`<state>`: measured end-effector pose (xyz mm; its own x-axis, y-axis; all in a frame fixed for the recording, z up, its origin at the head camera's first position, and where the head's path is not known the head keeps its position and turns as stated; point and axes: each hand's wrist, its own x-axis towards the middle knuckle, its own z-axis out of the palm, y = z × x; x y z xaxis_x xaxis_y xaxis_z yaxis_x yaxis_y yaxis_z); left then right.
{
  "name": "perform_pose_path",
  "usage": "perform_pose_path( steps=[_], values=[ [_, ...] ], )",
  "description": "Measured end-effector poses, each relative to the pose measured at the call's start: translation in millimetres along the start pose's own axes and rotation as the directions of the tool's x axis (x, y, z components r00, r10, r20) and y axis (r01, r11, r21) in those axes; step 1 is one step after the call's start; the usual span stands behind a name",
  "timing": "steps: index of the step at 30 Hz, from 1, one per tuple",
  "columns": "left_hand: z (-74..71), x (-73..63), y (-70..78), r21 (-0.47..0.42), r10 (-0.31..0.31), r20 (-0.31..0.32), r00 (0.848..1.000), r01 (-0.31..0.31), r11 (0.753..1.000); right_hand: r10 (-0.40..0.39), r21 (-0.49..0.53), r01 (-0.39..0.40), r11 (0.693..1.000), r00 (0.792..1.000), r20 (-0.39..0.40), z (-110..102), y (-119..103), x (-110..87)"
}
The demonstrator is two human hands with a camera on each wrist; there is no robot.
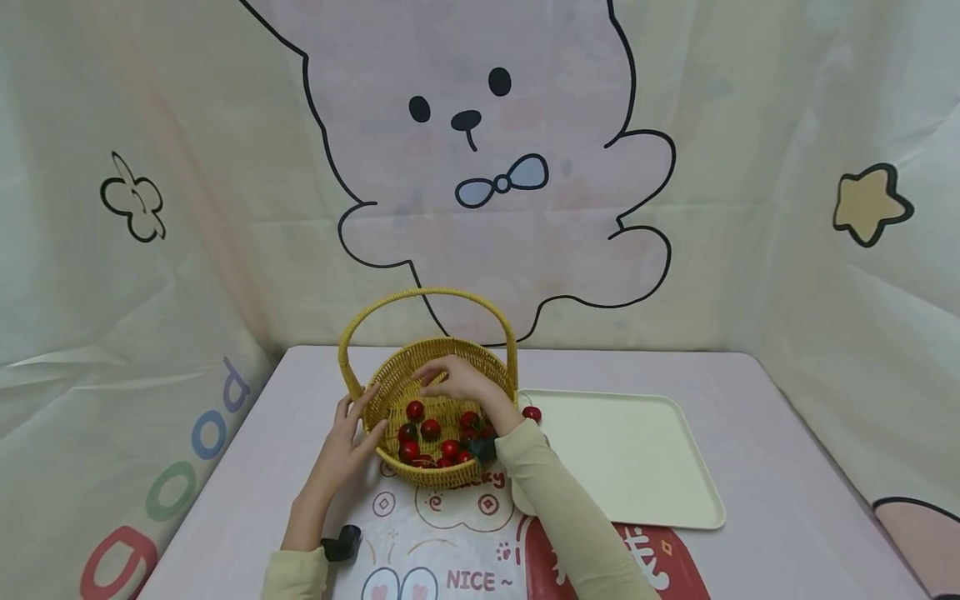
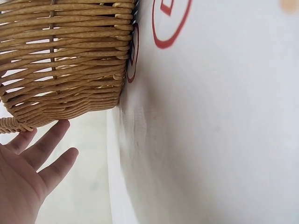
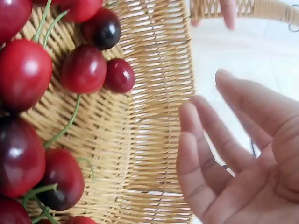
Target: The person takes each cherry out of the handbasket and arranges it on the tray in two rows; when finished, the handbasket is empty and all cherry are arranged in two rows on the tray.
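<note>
A yellow wicker basket [image 1: 397, 372] with a tall arched handle stands near the middle of the table, holding several dark red cherries [image 1: 431, 429], some with green stems. My left hand [image 1: 345, 454] rests at the basket's left side with spread fingers; in the left wrist view its fingertips meet the weave near the handle base. Over the basket's inside, my right hand [image 1: 461, 382] hovers above the cherries, its fingers loosely bent. Nothing shows between its thumb and fingers in the right wrist view, where the cherries [image 3: 84, 69] lie off to the left.
To the basket's right lies a cream tray [image 1: 622, 458], partly behind my right forearm. One cherry [image 1: 531, 413] is at the tray's upper left corner. A printed mat with red lettering lies under the basket and tray. Curtains with cartoon drawings [image 1: 502, 183] close off the table's back and sides.
</note>
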<state>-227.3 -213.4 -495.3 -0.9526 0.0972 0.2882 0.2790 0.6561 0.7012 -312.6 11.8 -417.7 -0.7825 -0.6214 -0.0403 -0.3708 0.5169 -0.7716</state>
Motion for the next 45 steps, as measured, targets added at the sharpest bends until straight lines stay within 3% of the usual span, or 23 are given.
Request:
perform_pose_path(
  steps=[11, 30, 38, 45],
  values=[
    [-0.2, 1.4, 0.7, 0.008, 0.007, 0.003, 1.000, -0.007, 1.000, -0.069, -0.091, 0.082, 0.992, 0.988, 0.136, 0, 15, 21.2],
    [1.5, -1.2, 1.9, 0.000, 0.004, -0.008, 1.000, -0.004, 1.000, 0.032, -0.281, 0.028, 0.959, 0.978, 0.208, 30, 20, 30.1],
    [2.4, -0.8, 0.3, 0.017, -0.003, -0.004, 1.000, 0.004, 1.000, 0.037, -0.283, 0.021, 0.959, 0.979, 0.199, 33, 22, 32.3],
    [1.6, 0.6, -0.8, 0.019, -0.002, -0.002, 1.000, 0.003, 1.000, 0.027, -0.208, 0.010, 0.978, 0.984, 0.175, 30, 23, 32.6]
  ],
)
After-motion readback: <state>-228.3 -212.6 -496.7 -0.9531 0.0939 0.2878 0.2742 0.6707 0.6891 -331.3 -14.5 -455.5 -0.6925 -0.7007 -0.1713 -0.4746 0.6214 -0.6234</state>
